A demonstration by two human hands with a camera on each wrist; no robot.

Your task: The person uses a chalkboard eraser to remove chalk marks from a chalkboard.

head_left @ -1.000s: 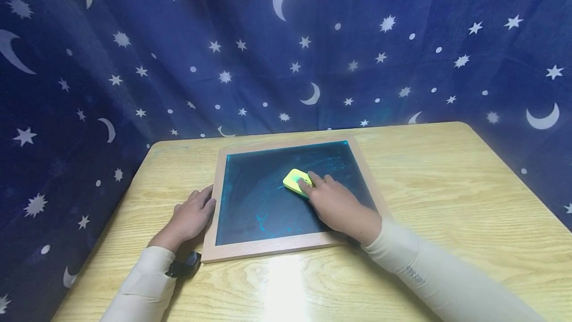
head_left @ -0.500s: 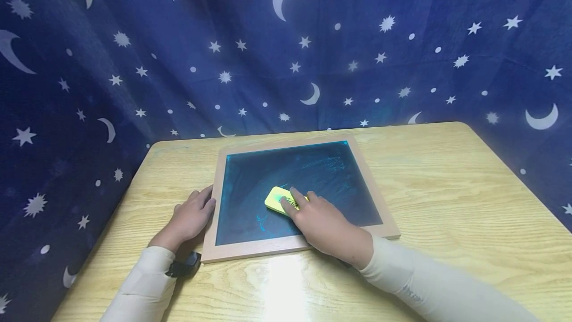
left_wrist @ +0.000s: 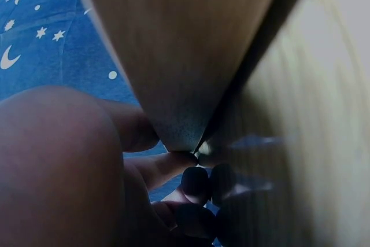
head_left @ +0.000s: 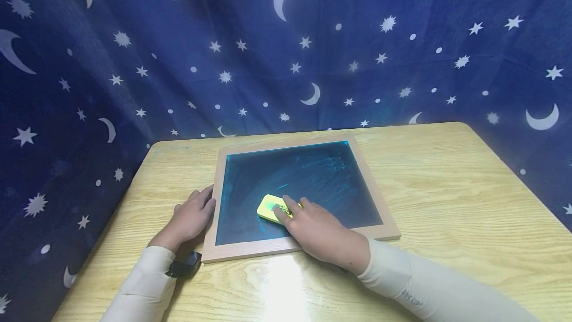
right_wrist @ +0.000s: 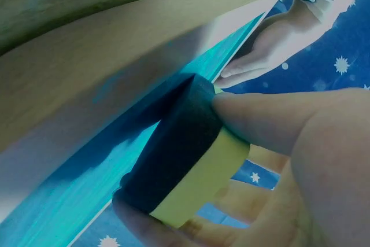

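Observation:
A chalkboard [head_left: 248, 175] in a pale wooden frame [head_left: 250, 250] lies on the table. My right hand [head_left: 319, 232] grips a yellow board eraser [head_left: 267, 206] over the lower middle of the board. In the right wrist view, thumb and fingers pinch the eraser [right_wrist: 202, 172] from opposite sides, its dark felt turned to the blue-tinted, chalk-dusted surface. Against the frame's left edge rests my left hand [head_left: 192, 215]. The left wrist view shows the thumb [left_wrist: 136, 128] at the frame's side, the fingertips low by the tabletop. Blue chalk smears [head_left: 336, 164] mark the upper right, with a short stroke [head_left: 283, 186] above the eraser.
The wood-grain table [head_left: 438, 183] extends to both sides of the board. Behind and to the left hangs a dark blue cloth [head_left: 250, 88] with moons and stars. A black strap device [head_left: 185, 265] sits on the left wrist, close to the frame's near-left corner.
My right hand has slid the eraser down and to the left across the board, past a short chalk stroke, onto the lower-left chalk marks, partly covering them. The left hand stays put.

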